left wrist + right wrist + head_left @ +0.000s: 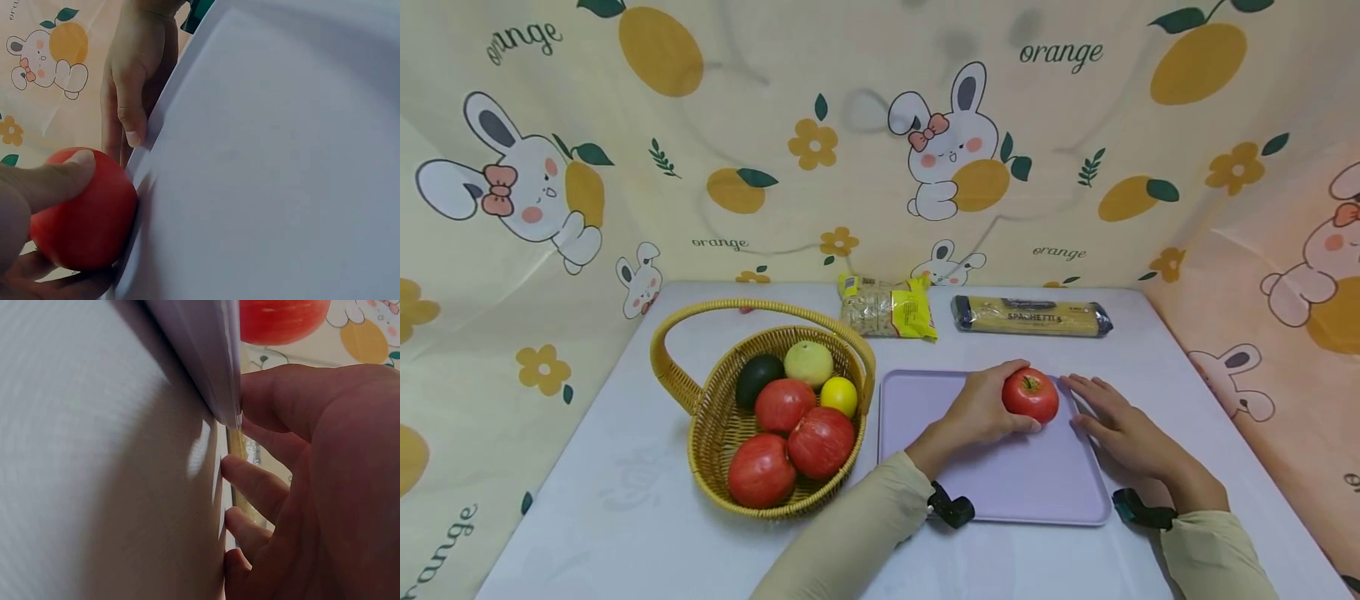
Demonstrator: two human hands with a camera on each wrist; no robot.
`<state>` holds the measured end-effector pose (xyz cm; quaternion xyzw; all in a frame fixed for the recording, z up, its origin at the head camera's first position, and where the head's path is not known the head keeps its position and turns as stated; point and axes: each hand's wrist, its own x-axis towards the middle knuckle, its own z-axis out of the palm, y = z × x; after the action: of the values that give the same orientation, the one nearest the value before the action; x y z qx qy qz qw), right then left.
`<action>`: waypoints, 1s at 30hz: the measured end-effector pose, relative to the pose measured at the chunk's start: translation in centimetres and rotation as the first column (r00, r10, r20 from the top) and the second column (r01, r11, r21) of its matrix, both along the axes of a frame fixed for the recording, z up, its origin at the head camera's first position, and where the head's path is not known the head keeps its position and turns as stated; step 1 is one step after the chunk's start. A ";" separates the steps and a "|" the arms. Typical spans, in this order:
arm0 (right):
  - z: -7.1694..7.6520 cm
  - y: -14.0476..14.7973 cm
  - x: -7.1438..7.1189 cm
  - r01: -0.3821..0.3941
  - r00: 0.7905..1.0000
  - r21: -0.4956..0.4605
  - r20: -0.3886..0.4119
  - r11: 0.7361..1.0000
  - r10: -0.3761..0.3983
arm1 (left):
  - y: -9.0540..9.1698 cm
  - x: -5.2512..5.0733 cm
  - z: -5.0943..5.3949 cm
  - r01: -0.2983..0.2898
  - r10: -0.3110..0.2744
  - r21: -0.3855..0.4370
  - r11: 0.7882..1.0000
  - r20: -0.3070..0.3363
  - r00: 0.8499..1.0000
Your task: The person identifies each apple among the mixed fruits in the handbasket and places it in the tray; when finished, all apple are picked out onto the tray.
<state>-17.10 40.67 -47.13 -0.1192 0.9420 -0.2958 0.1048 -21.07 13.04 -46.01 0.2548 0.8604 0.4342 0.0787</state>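
Observation:
My left hand (988,406) grips a red apple (1031,395) at the far right corner of the lilac tray (1000,483). In the left wrist view the thumb lies across the apple (94,212), with other fingers behind it. My right hand (1123,425) is at the tray's right edge, its fingers extended and loosely spread. The right wrist view has its thumb at the tray's rim (234,406) and the other fingertips (231,464) down by the white tabletop. Left of the tray stands a wicker basket (696,454) with several fruits in it.
The basket's tall handle (662,358) arches over red fruits (762,471), a yellow one (838,396), a pale green one (808,363) and a dark one (758,379). Behind the tray lie a yellow-ended clear bag (880,308) and a spaghetti pack (1032,317). Printed cloth walls surround the table.

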 end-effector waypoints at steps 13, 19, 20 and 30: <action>0.1 -0.1 -0.1 0.002 1.000 0.009 0.011 1.000 -0.002 | -0.6 1.2 2.6 -0.053 0.051 -0.020 0.998 -0.101 0.994; 0.1 -0.2 -0.1 0.006 1.000 0.013 0.031 1.000 -0.006 | -2.3 4.1 5.6 0.057 -0.056 0.090 0.994 -0.012 0.998; 0.1 -0.1 -0.1 0.007 0.999 0.016 0.034 1.000 -0.007 | -2.8 4.7 6.0 0.084 -0.083 0.095 0.992 -0.011 0.996; 0.4 -0.3 -0.1 0.007 0.999 0.043 0.037 0.999 -0.009 | -9.3 9.2 7.2 0.274 -0.309 0.251 0.928 0.108 0.945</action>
<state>-17.19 40.36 -46.70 -0.1077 0.9464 -0.2782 0.1238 -11.89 3.76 -38.79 0.3552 0.7480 0.5329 0.1744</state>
